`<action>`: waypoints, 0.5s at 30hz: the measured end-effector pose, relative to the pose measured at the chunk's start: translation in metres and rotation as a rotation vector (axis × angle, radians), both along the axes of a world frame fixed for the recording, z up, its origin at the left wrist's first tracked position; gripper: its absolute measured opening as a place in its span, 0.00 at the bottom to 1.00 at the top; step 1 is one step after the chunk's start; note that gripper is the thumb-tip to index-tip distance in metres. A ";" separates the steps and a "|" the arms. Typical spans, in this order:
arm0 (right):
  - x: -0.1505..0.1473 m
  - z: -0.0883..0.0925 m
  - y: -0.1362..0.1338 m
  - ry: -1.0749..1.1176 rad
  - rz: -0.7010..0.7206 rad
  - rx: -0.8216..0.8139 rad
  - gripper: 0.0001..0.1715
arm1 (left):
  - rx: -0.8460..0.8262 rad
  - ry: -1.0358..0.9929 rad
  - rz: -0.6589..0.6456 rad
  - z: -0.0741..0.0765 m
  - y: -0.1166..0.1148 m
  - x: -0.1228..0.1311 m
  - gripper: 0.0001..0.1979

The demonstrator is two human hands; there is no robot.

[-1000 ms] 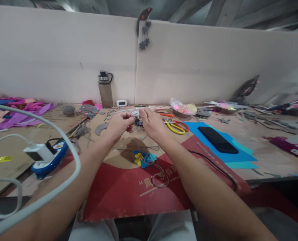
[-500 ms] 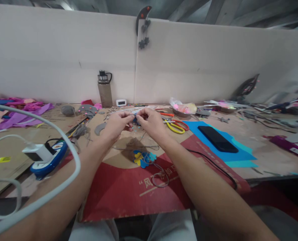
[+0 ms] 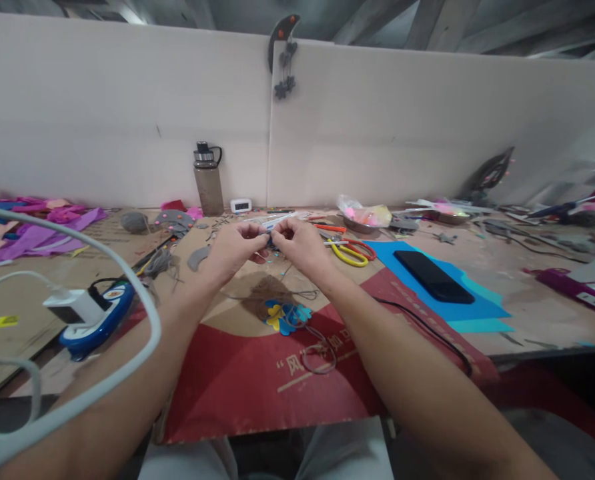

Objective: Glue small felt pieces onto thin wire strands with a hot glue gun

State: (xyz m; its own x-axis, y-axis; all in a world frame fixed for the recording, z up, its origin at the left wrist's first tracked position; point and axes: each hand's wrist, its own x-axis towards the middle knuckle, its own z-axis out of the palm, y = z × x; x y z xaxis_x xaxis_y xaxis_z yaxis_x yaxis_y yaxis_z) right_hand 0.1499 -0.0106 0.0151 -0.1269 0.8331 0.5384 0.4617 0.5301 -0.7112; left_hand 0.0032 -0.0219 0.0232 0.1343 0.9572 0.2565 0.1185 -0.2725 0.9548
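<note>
My left hand (image 3: 237,248) and my right hand (image 3: 302,248) meet over the cardboard, fingertips pinched together. Between them is a tiny dark bluish bit, too small and too hidden to name. Below my wrists lie paper flowers (image 3: 286,318) in yellow, blue and turquoise. Thin grey string (image 3: 319,361) loops over and beside them on the red part of the cardboard sheet (image 3: 257,393). Just right of my right hand rest scissors with yellow handles (image 3: 351,257) and a red-handled tool (image 3: 365,248). A grey crescent cutout (image 3: 198,257) lies left of my left hand.
A black phone (image 3: 432,276) lies on blue paper (image 3: 487,305) to the right. At left are a blue-and-white power strip (image 3: 97,327) and a white cable (image 3: 142,293) arching near my left forearm. A bottle (image 3: 209,183) and small digital clock (image 3: 241,205) stand by the back board.
Both hands stay pinched together in nearly the same spot, with only slight finger shifts. At the far right edge, part of another person's hand seems to have come into view.
</note>
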 end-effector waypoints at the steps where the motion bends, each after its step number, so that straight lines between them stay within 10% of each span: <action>1: 0.000 -0.001 0.000 -0.001 0.012 0.006 0.06 | 0.010 0.015 0.021 0.000 -0.001 0.000 0.06; 15: 0.001 -0.005 0.006 0.080 0.069 -0.016 0.05 | -0.184 -0.222 -0.111 -0.001 0.004 -0.003 0.07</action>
